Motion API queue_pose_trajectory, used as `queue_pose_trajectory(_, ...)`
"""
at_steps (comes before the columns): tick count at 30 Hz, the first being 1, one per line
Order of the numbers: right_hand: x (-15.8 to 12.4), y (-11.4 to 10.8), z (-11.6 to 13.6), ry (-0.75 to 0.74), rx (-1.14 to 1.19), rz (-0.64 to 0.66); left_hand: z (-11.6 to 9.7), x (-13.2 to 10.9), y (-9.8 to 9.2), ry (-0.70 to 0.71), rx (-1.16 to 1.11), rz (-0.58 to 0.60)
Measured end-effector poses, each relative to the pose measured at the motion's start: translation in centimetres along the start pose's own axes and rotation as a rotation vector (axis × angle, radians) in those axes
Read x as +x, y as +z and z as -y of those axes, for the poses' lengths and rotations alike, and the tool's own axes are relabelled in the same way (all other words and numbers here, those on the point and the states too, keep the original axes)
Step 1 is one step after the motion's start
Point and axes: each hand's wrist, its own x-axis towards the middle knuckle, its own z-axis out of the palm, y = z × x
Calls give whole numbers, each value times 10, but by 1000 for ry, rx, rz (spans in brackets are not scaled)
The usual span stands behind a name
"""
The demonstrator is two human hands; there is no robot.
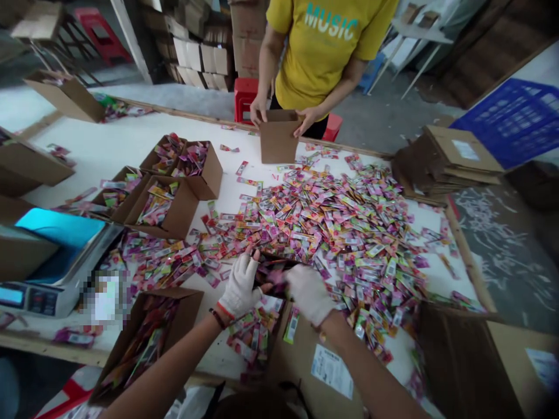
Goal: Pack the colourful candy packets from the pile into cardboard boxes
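My left hand [240, 286], in a white glove with an orange cuff, is at the left side of a small carton, fingers spread along its rim. My right hand [309, 292], also gloved, is blurred over the carton's right side; what its fingers hold, if anything, cannot be made out. Colourful packets [271, 274] show inside the carton between the hands. A large pile of pink, purple and green packets [340, 215] spreads over the white table [231, 169] beyond. Below my hands lies a cardboard box [301, 355] with a white label.
Filled cartons [209, 171] stand at the left, near a scale [65, 256] with a blue top. Another filled carton [183, 314] is at the near left. A person in yellow [318, 58] holds a carton [278, 139] across the table. Flattened cardboard [463, 157] is stacked at right.
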Motion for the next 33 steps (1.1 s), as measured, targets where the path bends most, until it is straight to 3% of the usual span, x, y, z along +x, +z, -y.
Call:
queue_pose_trajectory(1,4,7,8,-94,52,40,-4,0,-1,11,16,24)
queue_pose_trajectory(3,16,7,6,-106,170,8,-9,1,-2,20,31,82)
queue_pose_trajectory(6,46,-6,-36,146,209,-162,-9,2,-2,4,16,118)
queue_pose_trajectory(8,74,-2,-67,324,113,-133,-6,2,1,2,-2,97)
queue_pose_trajectory(11,112,28,-89,464,-68,27,-1,-1,6,20,-18,64)
queue_pose_trajectory(13,123,51,-90,449,-114,37,0,-3,8,19,-32,62)
queue_pose_trajectory(15,121,63,-90,398,-106,12,1,-5,9,2,-57,57)
queue_pose_trajectory(17,109,62,-97,337,-88,28,1,-6,10,-26,-101,46)
queue_pose_trajectory(20,77,37,-115,313,-79,3,2,-8,13,-92,-214,24)
queue_pose_trajectory(23,39,-5,-126,323,-68,-33,4,-9,17,-172,-335,7)
queue_pose_trajectory(26,7,-51,-110,251,-32,-21,4,-8,18,-201,-417,-18)
queue_pose_trajectory(29,-2,-74,-58,-46,-11,-23,3,-6,17,-235,-511,-33)
queue_pose_trajectory(31,9,-60,-14,-258,-83,84,0,-4,16,-292,-597,-44)
queue_pose_trajectory(33,31,-26,25,-288,-233,210,-3,-4,13,-360,-692,-58)
